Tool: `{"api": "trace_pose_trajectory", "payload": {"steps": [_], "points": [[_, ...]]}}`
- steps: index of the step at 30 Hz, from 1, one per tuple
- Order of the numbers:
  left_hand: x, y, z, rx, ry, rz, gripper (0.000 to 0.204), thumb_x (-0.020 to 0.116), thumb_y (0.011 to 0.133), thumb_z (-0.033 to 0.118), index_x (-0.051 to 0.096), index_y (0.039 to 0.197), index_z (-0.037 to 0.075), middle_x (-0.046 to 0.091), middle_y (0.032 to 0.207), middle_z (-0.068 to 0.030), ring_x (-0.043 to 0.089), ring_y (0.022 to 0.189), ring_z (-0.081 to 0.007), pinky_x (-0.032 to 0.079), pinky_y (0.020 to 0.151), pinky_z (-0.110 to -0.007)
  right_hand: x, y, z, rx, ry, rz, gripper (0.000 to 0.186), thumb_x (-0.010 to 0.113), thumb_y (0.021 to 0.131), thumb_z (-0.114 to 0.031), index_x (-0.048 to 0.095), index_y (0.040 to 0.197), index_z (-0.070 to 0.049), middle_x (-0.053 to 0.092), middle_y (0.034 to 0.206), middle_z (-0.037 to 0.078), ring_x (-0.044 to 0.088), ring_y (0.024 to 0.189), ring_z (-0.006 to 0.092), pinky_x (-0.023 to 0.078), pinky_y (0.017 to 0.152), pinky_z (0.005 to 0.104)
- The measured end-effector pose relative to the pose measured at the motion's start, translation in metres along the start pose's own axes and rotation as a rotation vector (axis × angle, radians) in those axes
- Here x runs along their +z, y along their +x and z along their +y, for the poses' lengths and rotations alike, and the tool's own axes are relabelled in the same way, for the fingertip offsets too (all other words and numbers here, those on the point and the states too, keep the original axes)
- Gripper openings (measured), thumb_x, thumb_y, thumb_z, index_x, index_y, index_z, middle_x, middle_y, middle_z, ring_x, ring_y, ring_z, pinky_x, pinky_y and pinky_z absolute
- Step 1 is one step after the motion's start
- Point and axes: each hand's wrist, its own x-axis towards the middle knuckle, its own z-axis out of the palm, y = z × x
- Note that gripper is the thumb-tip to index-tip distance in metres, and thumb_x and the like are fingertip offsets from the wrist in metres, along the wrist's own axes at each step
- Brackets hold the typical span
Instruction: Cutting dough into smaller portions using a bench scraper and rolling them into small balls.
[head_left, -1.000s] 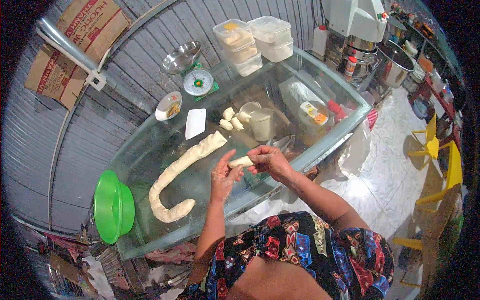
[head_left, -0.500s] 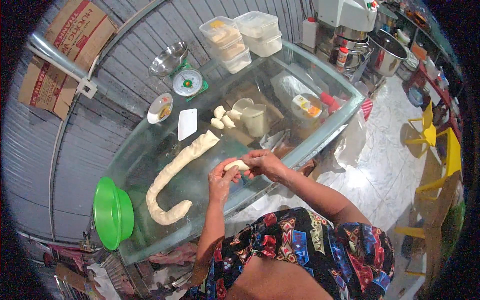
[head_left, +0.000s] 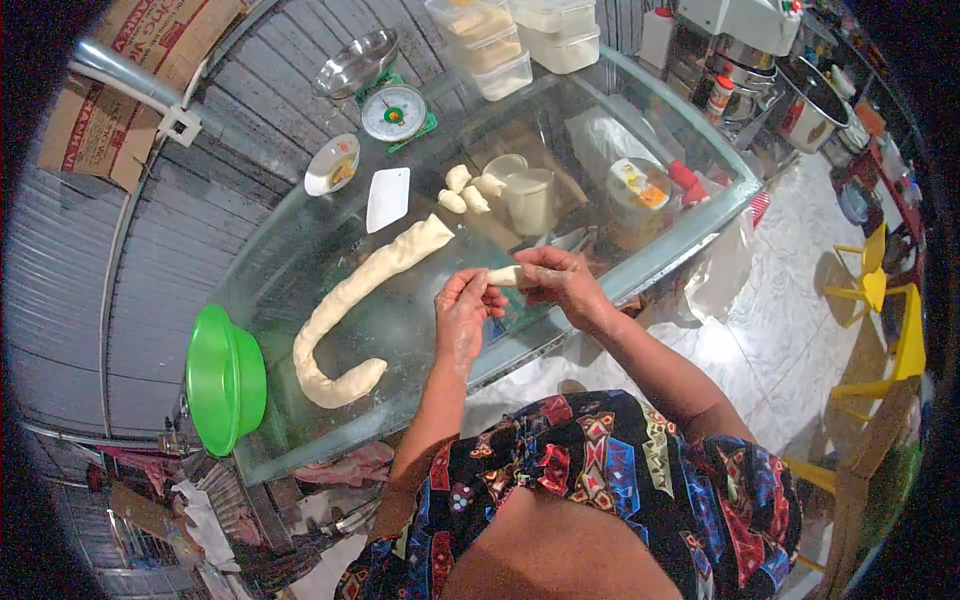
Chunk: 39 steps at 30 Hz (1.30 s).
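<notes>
There's the glass table [head_left: 405, 325], stretching wide — and the long dough rope [head_left: 342, 298] curling across it, hooked at the near end. Right of that, the left hand [head_left: 464, 308] pinches one end of a short dough piece [head_left: 505, 276] over the glass, the right hand [head_left: 568, 284] grips the other. Beyond — a white scraper [head_left: 388, 199], then four small dough lumps [head_left: 475, 199].
</notes>
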Motion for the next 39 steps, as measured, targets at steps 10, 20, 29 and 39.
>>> {"api": "trace_pose_trajectory", "payload": {"steps": [10,20,29,39], "points": [[0.016,-0.008,-0.01,-0.074,0.068,0.057,0.028,0.057,0.089,0.027,0.056,0.103,0.002,0.06,0.076,-0.0057,0.059,0.062,-0.0127,0.047,0.049,-0.024,-0.004,-0.006,0.006,0.064,-0.254,-0.032,0.031,0.068,0.081,-0.02,0.064,0.105,0.0,0.063,0.078,0.003,0.053,0.063,0.0061,0.041,0.052,0.021],[0.006,-0.009,-0.022,-0.193,0.11,-0.05,0.027,0.058,0.087,0.021,0.053,0.104,0.001,0.063,0.079,-0.0108,0.06,0.061,-0.0168,0.048,0.051,-0.026,-0.02,-0.01,0.03,-0.349,-0.3,-0.094,0.029,0.069,0.078,-0.014,0.064,0.101,0.002,0.061,0.09,0.007,0.056,0.081,0.0115,0.045,0.065,0.025],[0.018,-0.009,-0.023,-0.209,0.05,-0.034,0.035,0.057,0.088,0.023,0.049,0.116,0.003,0.061,0.08,-0.0117,0.061,0.064,-0.0186,0.049,0.053,-0.027,-0.026,-0.013,0.021,-0.266,-0.42,-0.006,0.025,0.068,0.076,-0.014,0.065,0.096,0.002,0.06,0.081,0.006,0.057,0.072,0.0101,0.045,0.062,0.0249],[-0.014,-0.03,-0.033,0.564,1.456,0.061,0.066,0.068,0.076,0.028,0.04,0.131,0.004,0.044,0.127,-0.0206,0.032,0.124,-0.0405,0.025,0.103,-0.051,-0.116,0.034,-0.044,-0.765,-1.044,0.279,0.025,0.068,0.075,-0.016,0.066,0.098,-0.008,0.055,0.112,0.008,0.051,0.108,0.0251,0.04,0.089,0.0364]]}}
